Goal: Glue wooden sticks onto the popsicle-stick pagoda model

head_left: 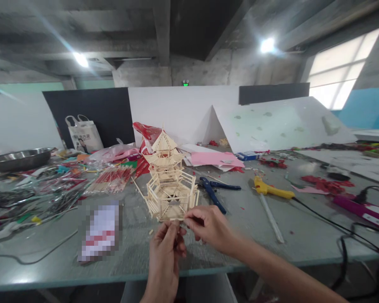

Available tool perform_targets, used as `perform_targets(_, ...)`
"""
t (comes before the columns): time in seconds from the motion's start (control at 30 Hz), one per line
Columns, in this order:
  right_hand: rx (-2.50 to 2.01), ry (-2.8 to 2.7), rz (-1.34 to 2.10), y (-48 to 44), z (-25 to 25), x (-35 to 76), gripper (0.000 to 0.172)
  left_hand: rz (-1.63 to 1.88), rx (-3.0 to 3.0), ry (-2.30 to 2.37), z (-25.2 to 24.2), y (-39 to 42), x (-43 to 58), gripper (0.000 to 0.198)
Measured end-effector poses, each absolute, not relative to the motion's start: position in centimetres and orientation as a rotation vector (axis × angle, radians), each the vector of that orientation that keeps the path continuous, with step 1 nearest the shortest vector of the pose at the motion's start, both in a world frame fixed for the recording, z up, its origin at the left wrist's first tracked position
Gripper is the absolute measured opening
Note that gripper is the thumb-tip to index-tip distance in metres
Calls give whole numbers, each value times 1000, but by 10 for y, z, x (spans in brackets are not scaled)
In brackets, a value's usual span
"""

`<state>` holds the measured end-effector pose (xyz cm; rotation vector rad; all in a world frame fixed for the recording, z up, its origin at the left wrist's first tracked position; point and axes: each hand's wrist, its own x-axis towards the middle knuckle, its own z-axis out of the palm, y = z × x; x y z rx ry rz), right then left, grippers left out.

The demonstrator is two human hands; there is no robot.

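Two hands meet at the front base of the pagoda (168, 182), a stick-built model standing on the table (246, 235) near its front edge. The left hand (166, 248) is curled closed just below the base; what it pinches cannot be told. The right hand (208, 227) is closed in a pinch at the lower front rail, apparently on a thin stick, though blur hides it.

Risk: the model looks light and fragile. A sideways push from either hand would likely slide or tip it, and pressure on the railing could snap glued joints. The glue gun (271, 190) lies to the right with its cord (328, 219) trailing toward the near edge; a snagged forearm could drag it.

Clearances: bare surface lies in front of and right of the model. Blue pliers (213, 191) lie just behind the right hand. Red sticks (112, 179) and mixed clutter crowd the left side. The front edge runs directly under both wrists, leaving little room to pull back.
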<state>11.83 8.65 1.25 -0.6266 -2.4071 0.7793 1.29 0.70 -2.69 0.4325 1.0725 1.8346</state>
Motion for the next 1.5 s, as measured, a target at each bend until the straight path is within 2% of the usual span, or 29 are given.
perform_targets(0.17,-620,-2321,1217,84,17,133,27,1794,512,1124,-21,-9,7,30)
perform_targets(0.3,-618,-2300,1330,82,26,140,24,1800,605,1135,-8,-14,0,24)
perform_targets(0.53,-583,-2283,1487,75,37,148,22,1640,1047,1367,0,-12,2,25)
perform_targets(0.8,-636,-2354,1435,72,35,150,25,1575,1305,1566,3,-15,4,23)
perform_targets(1.1,-676,-2430,1244,62,39,150,20,1448,1616,1724,4,-18,-5,21)
perform_targets(1.33,-699,-2449,1141,57,43,154,20,1456,1998,1811,-1,-21,-9,16)
perform_targets(1.5,-696,-2457,1118,50,41,155,21,1470,2025,1821,-1,-21,-6,16)
